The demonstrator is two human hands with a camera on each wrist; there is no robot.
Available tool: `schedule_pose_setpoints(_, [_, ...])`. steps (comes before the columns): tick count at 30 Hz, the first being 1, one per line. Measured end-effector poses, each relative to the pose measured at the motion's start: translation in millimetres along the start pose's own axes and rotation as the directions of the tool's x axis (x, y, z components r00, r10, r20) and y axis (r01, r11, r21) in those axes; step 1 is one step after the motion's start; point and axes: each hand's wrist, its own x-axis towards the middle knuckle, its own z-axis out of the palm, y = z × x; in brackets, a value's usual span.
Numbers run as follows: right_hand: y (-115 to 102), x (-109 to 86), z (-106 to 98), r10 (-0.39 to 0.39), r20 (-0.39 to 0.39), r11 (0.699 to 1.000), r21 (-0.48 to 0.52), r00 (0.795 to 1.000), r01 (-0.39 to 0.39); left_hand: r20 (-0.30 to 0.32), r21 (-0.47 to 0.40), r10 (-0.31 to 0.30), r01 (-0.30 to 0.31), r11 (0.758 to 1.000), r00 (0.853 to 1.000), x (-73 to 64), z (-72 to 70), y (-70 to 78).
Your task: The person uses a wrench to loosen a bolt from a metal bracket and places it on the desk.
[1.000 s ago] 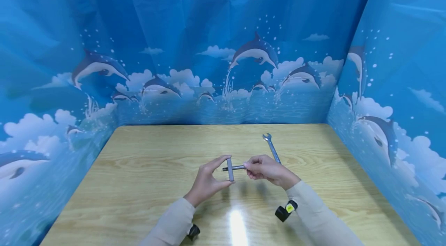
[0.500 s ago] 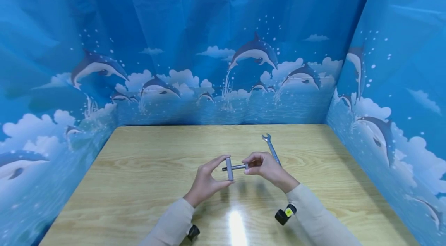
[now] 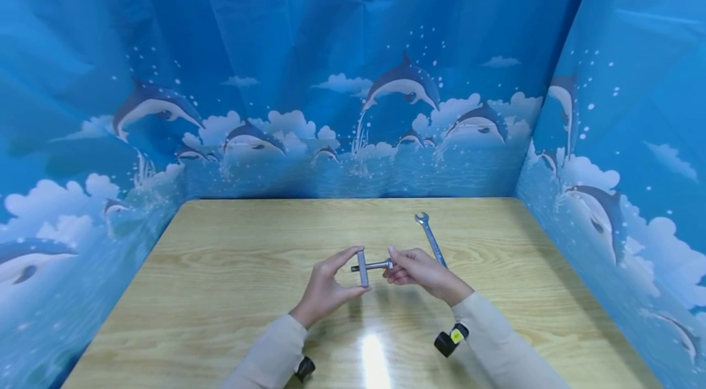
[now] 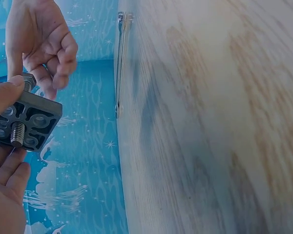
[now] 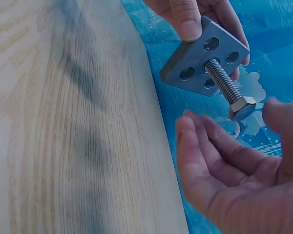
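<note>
My left hand point(image 3: 322, 291) pinches a square grey metal plate point(image 5: 190, 57) by two opposite edges, thumb on one side and fingers on the other. A hex bolt point(image 5: 223, 82) runs through the plate's centre. Its hex head points toward my right hand point(image 3: 423, 271), and its threaded end sticks out on the other face, as the left wrist view shows. Around the bolt head, the right hand's fingers are loosely bent with the thumb lifted apart, and the right wrist view shows a gap between them and the head. Plate and bolt are held above the table.
A combination wrench point(image 3: 431, 239) lies on the wooden table point(image 3: 248, 236) just beyond my right hand, its near end hidden by that hand. Blue dolphin-print curtains point(image 3: 309, 40) close off the back and both sides. Each wrist wears a small black camera point(image 3: 445, 343).
The right fingers let go of the bolt, came back around its head, and now the thumb has swung up off it. The left hand and plate have stayed put.
</note>
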Motion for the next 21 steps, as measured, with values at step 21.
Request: schedule_pose_setpoints(21, [-0.5,1.2,-2.6,-0.001,-0.062,1.000,-0.028,0.998,-0.001,0.001,0.010,0.034,-0.034,0.999,0.999,-1.7,1.8,-2.4])
